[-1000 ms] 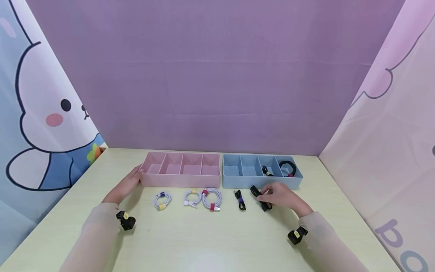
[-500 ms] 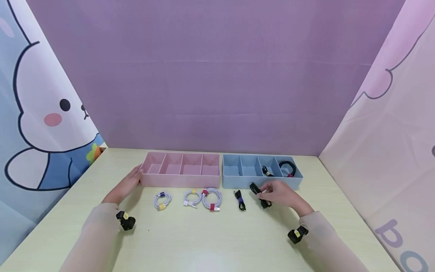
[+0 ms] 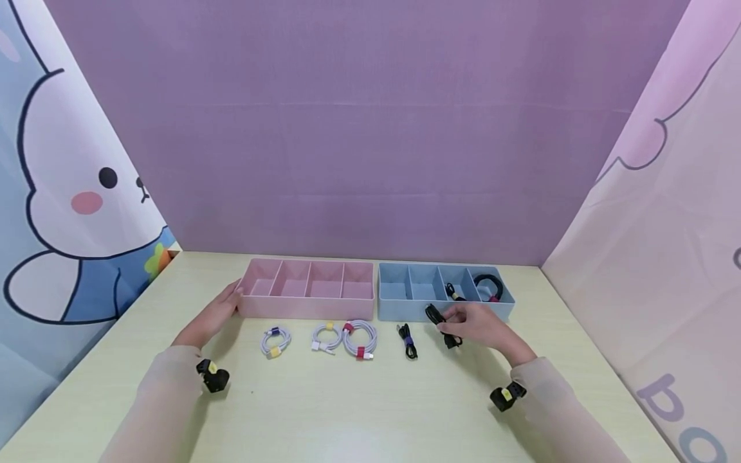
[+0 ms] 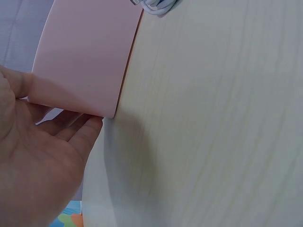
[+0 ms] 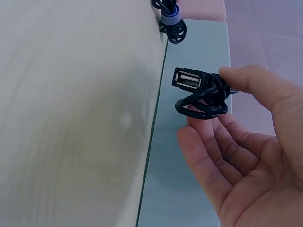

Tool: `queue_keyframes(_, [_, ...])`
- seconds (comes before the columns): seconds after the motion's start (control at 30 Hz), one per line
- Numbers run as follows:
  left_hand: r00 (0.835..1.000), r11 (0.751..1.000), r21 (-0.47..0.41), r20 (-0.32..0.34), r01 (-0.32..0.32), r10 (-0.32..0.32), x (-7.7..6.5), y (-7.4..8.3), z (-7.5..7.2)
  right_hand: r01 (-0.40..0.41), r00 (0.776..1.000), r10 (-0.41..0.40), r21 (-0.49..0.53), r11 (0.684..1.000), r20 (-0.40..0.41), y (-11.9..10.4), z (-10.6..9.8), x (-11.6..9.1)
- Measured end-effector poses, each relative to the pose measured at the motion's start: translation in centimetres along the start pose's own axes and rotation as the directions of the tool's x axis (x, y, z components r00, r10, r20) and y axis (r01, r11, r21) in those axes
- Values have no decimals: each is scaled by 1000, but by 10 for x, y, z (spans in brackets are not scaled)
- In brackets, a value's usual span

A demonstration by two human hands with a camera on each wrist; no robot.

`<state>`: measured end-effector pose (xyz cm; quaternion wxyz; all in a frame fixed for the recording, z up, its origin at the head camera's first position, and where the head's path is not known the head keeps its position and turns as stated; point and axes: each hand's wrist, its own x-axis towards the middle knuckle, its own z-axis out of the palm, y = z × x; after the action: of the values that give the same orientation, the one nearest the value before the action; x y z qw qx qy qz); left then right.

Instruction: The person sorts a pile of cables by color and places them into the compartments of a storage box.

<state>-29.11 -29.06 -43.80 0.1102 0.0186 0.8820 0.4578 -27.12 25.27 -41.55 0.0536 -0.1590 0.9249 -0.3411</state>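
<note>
My right hand (image 3: 477, 325) pinches a coiled black USB cable (image 3: 444, 328) between thumb and fingers, just in front of the blue divided box (image 3: 405, 312). In the right wrist view, the cable's USB socket (image 5: 188, 79) faces the camera. My left hand (image 3: 214, 315) rests against the left end of the pink divided box (image 3: 307, 307). In the left wrist view its fingers (image 4: 87, 132) lie fairly straight along the end wall, with the thumb near the rim. Two coiled black cables sit in the blue box's right compartments: one with a yellow tie (image 3: 454, 292), one larger (image 3: 492, 281).
A small black cable with a purple tie (image 3: 408, 342) lies before the blue box. Three coiled white cables lie before the pink box: the left one (image 3: 274, 342), the middle one (image 3: 326, 337) and the right one (image 3: 360, 339). A purple backdrop (image 3: 370, 128) stands behind the table.
My right hand has raised the black USB cable slightly, toward the blue box's front wall. The left hand has stayed at the pink box.
</note>
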Motion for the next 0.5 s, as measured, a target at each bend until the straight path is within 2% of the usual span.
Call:
queue_keyframes(0.2, [1000,1000,-1,0,-3,3,0,0,0,-24,1000,25,15,1000,-13,-4,-3,-1])
queue_keyframes(0.5, [1000,1000,0,-1,31,-31,0,3,1,8,999,-8,25,1000,-33,-7,-6,2])
